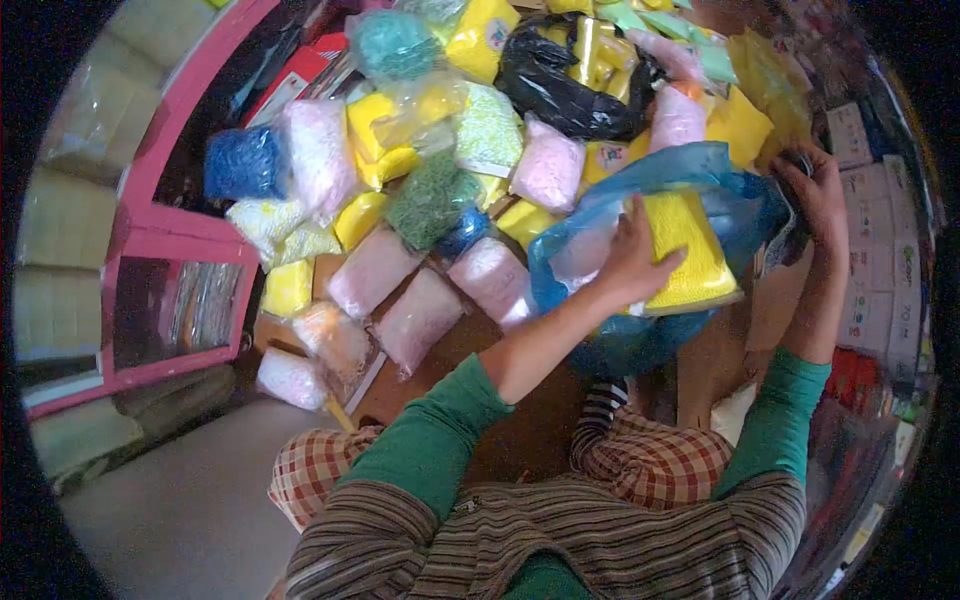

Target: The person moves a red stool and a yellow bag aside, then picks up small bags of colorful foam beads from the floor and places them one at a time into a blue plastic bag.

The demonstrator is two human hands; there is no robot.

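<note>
My left hand [640, 258] reaches over the opening of a blue plastic bag [640, 345], thumb and fingers apart, against the left side of a yellow packet [690, 250]. Whether it grips the packet is unclear. Beside it, a pale pink packet [583, 255] shows inside the bag. My right hand [815, 190] is raised at the right, its fingers bent at a dark, shiny piece of plastic [785, 235] by the bag's edge; what the fingertips hold is too small to tell.
Packets of beads in clear wrap, such as a blue one [243, 163] and a green one [432, 200], cover the surface ahead. A black bag [540, 90] lies behind. Pink shelving [185, 235] stands left; stacked boxes [868, 250] stand right.
</note>
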